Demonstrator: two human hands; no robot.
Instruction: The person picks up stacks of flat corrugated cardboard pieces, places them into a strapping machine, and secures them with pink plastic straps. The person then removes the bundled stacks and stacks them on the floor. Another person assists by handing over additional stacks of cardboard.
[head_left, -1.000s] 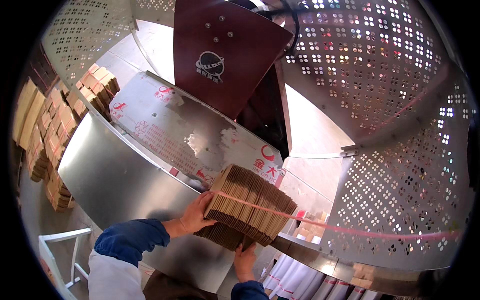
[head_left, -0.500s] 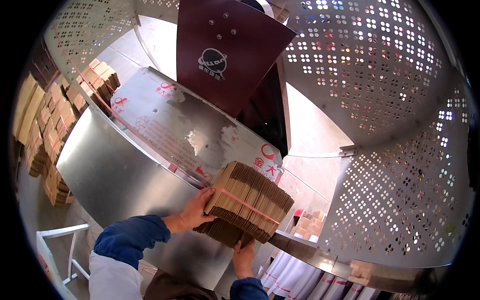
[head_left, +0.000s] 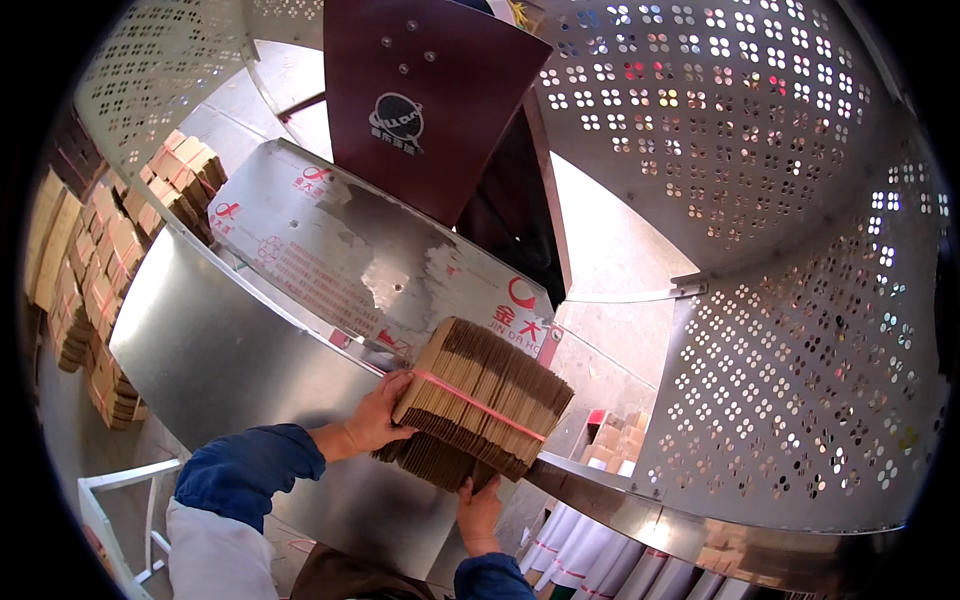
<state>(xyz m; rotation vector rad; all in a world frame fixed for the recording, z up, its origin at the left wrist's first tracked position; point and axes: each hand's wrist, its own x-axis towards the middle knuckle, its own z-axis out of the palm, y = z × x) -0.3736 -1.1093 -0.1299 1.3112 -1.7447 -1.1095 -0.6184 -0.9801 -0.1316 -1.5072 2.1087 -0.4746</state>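
Observation:
A thick bundle of folded brown cardboard pieces, bound by a pink strap, is between my two hands over the near edge of the metal machine. My left hand clasps its left end, thumb toward the near side and fingers at the upper corner. From below, my right hand grips the near lower edge; part of its fingers is hidden by the cardboard. Beyond the bundle lies a flat metal plate with red-printed, partly peeled film. Whether the bundle rests on the machine I cannot tell.
A dark red panel rises behind the plate. Curved perforated metal guards surround the right and far sides. Strapped cardboard bundles are stacked at left, near a white frame. White rolls lie at lower right, below a metal rim.
The whole view has shifted a little, so the machine and bundle appear farther left. Both hands keep the same hold on the cardboard bundle.

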